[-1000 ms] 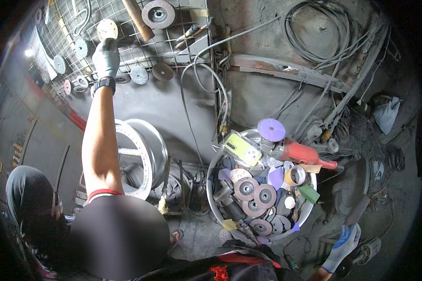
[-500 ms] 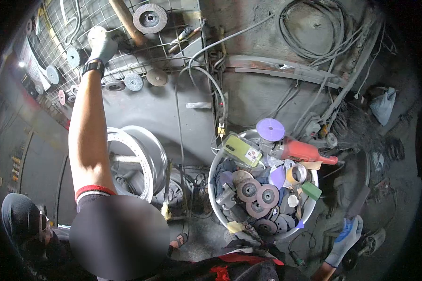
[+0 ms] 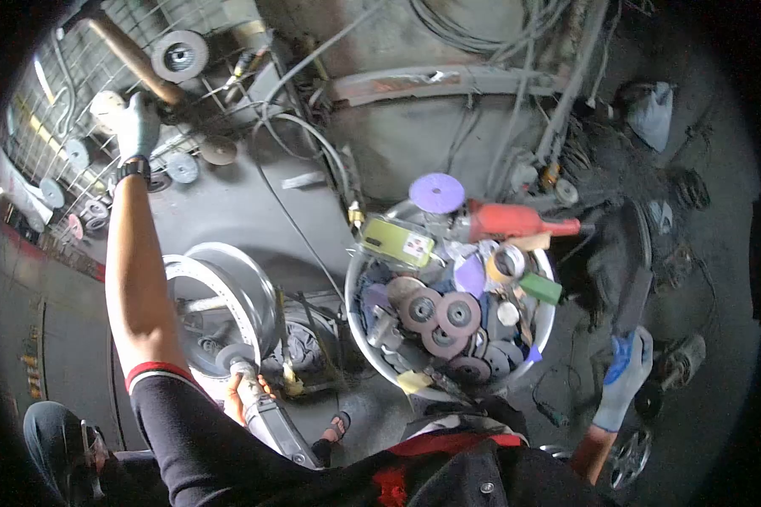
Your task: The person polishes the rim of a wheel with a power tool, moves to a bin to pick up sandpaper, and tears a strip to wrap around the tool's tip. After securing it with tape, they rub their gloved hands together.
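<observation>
My left hand (image 3: 137,128), gloved and wearing a black watch, is raised to a wire rack. Its fingers are closed at the right edge of a pale round disc (image 3: 107,110). Close by hang a wooden-handled hammer (image 3: 131,55), a flap disc (image 3: 179,56) and smaller grey discs (image 3: 181,167). Low on the right, my right hand (image 3: 624,384) wears a white-and-blue glove and is closed on the lower end of a dark flat strip (image 3: 634,300). The strip points upward, away from my body.
A round tub (image 3: 355,325) holds several abrasive discs, a red grinder (image 3: 516,221), a phone (image 3: 397,241) and tape (image 3: 506,264). Another person's hand (image 3: 234,401) grips a grinder (image 3: 275,427) against a metal wheel (image 3: 266,291). A sandaled foot (image 3: 338,425) is beside them.
The view has shifted, with the rack and tub now further left. A rounded shape has left the lower left, exposing the other person's hand and grinder. My left hand stays at the pale disc.
</observation>
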`<control>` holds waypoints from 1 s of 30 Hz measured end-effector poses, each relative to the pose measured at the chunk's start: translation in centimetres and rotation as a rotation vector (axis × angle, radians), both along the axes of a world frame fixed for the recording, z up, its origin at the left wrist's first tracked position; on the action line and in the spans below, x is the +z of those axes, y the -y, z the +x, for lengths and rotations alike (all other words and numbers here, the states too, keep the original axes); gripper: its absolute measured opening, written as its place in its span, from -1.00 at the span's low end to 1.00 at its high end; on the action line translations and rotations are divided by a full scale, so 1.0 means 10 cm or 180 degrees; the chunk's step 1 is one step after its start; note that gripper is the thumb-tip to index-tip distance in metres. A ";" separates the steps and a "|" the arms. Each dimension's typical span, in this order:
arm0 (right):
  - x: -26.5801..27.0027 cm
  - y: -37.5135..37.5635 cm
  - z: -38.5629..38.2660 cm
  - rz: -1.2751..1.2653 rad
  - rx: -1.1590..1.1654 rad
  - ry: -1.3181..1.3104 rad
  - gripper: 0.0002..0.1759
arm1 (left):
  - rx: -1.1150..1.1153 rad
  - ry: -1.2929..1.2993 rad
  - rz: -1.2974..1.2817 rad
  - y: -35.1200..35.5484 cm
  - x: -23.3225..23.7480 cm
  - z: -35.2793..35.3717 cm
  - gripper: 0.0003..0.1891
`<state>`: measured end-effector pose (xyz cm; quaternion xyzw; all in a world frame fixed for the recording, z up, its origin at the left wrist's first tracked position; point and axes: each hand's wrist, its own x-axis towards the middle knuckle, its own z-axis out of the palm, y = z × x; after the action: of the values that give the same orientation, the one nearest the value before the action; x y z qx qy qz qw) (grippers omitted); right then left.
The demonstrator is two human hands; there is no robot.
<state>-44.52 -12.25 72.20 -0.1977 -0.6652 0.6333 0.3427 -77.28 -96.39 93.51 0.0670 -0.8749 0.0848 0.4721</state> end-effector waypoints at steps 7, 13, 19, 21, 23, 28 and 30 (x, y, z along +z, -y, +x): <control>-0.04 -0.14 0.26 -0.0256 0.0142 -0.0127 -0.82 | -0.0288 -0.0638 0.0618 0.02 -0.13 -0.12 -0.54; -0.14 -0.37 0.40 0.0055 -0.0012 -0.0064 -0.81 | -0.0116 -0.0764 0.0006 0.10 -0.21 0.04 -0.53; -0.15 -0.53 0.39 -0.0383 -0.0087 -0.0291 -0.79 | -0.0445 -0.0071 0.0479 -0.09 -0.05 0.29 -0.60; -0.15 -0.53 0.36 -0.0229 -0.0043 -0.0298 -0.79 | -0.0400 0.0077 0.0371 -0.18 0.05 0.38 -0.66; -0.16 -0.52 0.33 -0.0062 -0.0010 -0.0287 -0.80 | 0.0093 0.0408 0.0469 -0.20 0.08 0.42 -0.77; -0.18 -0.46 0.28 -0.0274 0.0008 -0.0338 -0.81 | -0.0157 0.0566 0.0426 0.29 0.23 0.28 -0.74; -0.14 -0.34 0.25 -0.0318 -0.0021 -0.0350 -0.81 | 0.0026 0.0491 -0.0054 0.55 0.29 0.06 -0.73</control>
<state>-41.98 -8.87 70.82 -0.1817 -0.6123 0.6744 0.3705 -76.67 -101.86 96.39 0.0597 -0.9077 0.0991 0.4034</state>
